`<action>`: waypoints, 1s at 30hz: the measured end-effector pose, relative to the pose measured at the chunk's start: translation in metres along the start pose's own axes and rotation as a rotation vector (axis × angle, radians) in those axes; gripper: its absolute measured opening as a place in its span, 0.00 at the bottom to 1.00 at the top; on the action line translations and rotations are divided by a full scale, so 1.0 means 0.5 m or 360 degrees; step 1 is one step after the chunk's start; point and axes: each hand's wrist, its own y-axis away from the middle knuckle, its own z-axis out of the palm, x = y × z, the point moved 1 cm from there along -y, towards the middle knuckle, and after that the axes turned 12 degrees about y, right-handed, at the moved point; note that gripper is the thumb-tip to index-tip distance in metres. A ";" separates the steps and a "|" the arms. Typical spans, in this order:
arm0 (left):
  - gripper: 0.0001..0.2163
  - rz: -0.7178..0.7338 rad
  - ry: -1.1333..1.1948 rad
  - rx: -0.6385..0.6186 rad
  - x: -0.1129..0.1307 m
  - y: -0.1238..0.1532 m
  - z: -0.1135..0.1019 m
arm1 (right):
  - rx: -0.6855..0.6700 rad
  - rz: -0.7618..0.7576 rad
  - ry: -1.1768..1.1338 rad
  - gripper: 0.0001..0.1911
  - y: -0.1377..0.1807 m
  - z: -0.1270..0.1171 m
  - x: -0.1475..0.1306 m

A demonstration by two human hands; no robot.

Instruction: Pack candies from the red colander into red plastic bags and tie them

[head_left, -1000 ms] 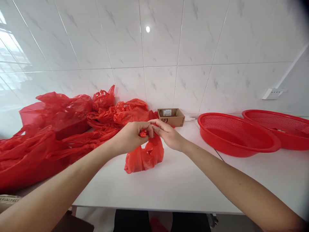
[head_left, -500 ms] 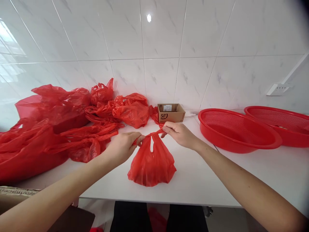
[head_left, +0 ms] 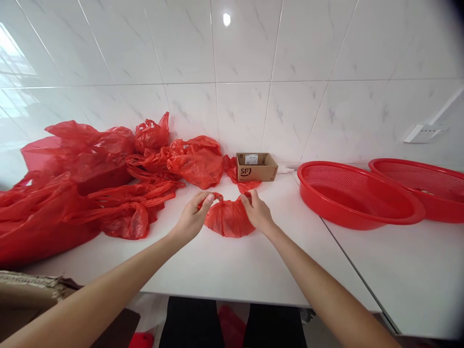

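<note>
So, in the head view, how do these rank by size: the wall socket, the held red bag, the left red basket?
Largest to smallest:
1. Left red basket
2. Held red bag
3. Wall socket

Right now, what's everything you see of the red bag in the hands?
The red bag looks like thin, crinkly plastic. It's low and rounded, with folds below its gathered top. The left hand pinches one end, the right hand the other. It's in front of the small box; I can't tell whether it touches the table.
</note>
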 end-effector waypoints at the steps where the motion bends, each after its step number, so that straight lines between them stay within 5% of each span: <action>1: 0.20 0.0025 -0.0008 0.0046 -0.013 -0.008 0.016 | 0.0003 -0.0020 -0.0002 0.15 0.005 0.014 -0.008; 7: 0.20 -0.0057 -0.0150 0.0229 -0.104 -0.024 0.080 | -0.0011 -0.0117 -0.0057 0.09 -0.008 0.066 0.016; 14: 0.17 -0.0317 -0.0401 -0.0016 -0.169 -0.043 0.089 | 0.0000 -0.0026 0.0084 0.06 -0.055 0.067 0.103; 20: 0.15 -0.0522 -0.0648 -0.0183 -0.199 -0.076 0.095 | 0.0018 -0.0046 0.0438 0.03 -0.057 0.093 0.115; 30: 0.16 -0.0201 -0.0417 -0.0190 -0.235 -0.060 0.082 | -0.0007 -0.0021 0.0659 0.04 -0.051 0.092 0.120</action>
